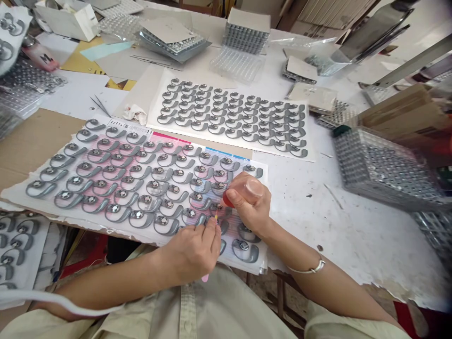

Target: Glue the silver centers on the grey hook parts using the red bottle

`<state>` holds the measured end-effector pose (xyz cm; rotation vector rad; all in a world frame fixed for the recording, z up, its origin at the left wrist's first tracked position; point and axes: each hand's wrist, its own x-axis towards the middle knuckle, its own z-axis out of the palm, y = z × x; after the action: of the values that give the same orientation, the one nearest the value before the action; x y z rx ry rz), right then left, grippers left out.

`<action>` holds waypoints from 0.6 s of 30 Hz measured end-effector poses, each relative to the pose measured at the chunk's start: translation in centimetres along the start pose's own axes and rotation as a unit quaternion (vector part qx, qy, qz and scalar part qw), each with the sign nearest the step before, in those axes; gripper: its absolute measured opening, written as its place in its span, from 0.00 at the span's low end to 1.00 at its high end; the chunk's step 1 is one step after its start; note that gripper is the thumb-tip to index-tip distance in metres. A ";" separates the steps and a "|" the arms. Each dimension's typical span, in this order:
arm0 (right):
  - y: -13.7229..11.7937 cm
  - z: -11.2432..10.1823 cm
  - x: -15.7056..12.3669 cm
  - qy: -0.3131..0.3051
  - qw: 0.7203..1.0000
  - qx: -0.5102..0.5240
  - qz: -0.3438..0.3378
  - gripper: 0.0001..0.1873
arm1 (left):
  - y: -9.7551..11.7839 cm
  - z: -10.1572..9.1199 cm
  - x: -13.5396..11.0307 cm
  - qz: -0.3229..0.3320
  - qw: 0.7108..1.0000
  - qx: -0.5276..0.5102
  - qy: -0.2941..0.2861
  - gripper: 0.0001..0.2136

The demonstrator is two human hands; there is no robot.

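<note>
Left hand (189,252) pinches pink stick (205,278) — yellow tip (215,217) pointing away, just beside grey hooked part (191,214) — right hand (249,202) pinching red-capped bottle (228,200).

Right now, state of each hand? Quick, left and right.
Left hand: closed, holding a pink stick with a yellow tip.
Right hand: closed, pinching a small red object.
</note>
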<state>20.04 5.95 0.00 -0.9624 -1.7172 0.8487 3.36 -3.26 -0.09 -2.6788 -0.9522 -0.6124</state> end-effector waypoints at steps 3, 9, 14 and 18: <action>0.0 0.0 0.0 0.004 1.000 0.006 0.013 0.16 | 0.0 0.0 -0.1 0.007 1.000 0.001 -0.011 0.12; 0.1 0.1 0.0 0.023 1.000 0.002 0.003 0.15 | 0.0 -0.1 0.0 0.001 1.000 -0.001 -0.001 0.12; 0.2 0.0 0.0 0.015 1.000 0.007 -0.016 0.14 | 0.0 -0.2 0.1 -0.008 1.000 -0.004 0.008 0.12; 0.2 0.1 0.0 0.015 1.000 0.008 -0.009 0.14 | -0.1 -0.2 0.1 -0.006 1.000 -0.003 0.005 0.12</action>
<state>20.00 6.06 -0.18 -0.9446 -1.6888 0.8310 3.36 -3.22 0.18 -2.6743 -0.9663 -0.6315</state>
